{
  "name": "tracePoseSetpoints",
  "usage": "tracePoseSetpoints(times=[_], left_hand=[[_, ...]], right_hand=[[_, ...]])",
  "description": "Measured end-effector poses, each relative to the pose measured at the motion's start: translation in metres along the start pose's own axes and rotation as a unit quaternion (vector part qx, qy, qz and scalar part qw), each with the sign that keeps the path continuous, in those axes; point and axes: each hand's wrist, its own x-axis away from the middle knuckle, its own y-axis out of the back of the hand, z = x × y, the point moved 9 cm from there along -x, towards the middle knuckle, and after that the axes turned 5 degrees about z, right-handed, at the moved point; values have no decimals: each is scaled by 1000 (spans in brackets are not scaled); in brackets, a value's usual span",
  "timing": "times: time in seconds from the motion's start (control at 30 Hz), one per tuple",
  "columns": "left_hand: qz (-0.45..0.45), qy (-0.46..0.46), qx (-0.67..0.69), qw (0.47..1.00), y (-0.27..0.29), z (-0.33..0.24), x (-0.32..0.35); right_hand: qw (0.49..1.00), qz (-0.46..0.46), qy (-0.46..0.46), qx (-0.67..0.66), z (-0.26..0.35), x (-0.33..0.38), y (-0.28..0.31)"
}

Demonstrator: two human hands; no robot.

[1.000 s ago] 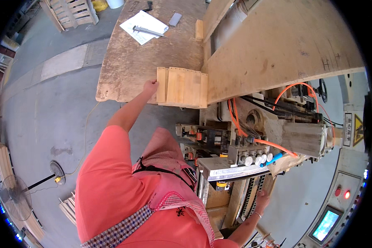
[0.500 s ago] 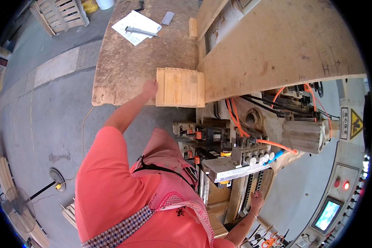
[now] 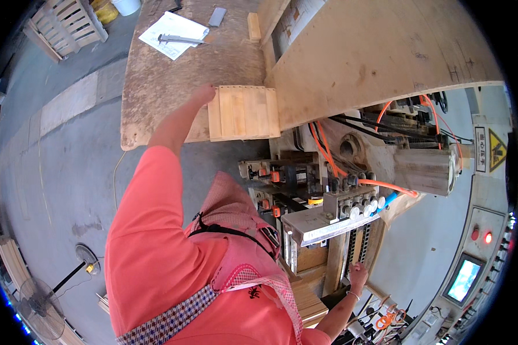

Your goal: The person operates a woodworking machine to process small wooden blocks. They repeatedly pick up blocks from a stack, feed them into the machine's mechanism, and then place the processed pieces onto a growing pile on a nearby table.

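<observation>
A row of pale wooden slats [image 3: 243, 114], lying side by side with small dark marks along the far edge, rests on the worn brown workbench [image 3: 172, 109]. My left hand [image 3: 204, 94] is closed at the far left corner of that row, its fingers partly hidden. Down to the right, my right hand [image 3: 358, 275] hangs beside the slotted rails [image 3: 355, 250] of the machine. Its fingers are curled, and whatever they may hold is too small to make out.
Farther up the bench lie a paper sheet [image 3: 170, 34] with a caliper [image 3: 181, 39] and a grey block [image 3: 217, 16]. Machine fittings with orange hoses [image 3: 380, 184] stand to the right, beside a control panel screen [image 3: 464, 278]. A fan [image 3: 40, 307] stands lower left.
My left hand has slid from the middle of the slats' left edge to their far corner. My right hand stays by the rails, and the whole view has shifted slightly.
</observation>
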Motion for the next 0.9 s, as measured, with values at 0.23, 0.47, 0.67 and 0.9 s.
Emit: tracePoseSetpoints(times=[0.23,0.47,0.67,0.9], left_hand=[[-21,13,-63,998,24,-28,28],[-123,74,26,989,9,9,16],[-126,56,70,988,-43,73,35],[-118,123,350,921,-101,49,198]], right_hand=[[1000,6,-14,1,4,16,3],[999,-20,16,-21,1,11,6],[992,-87,72,55,-35,-29,7],[971,-218,92,-40,23,-147,92]])
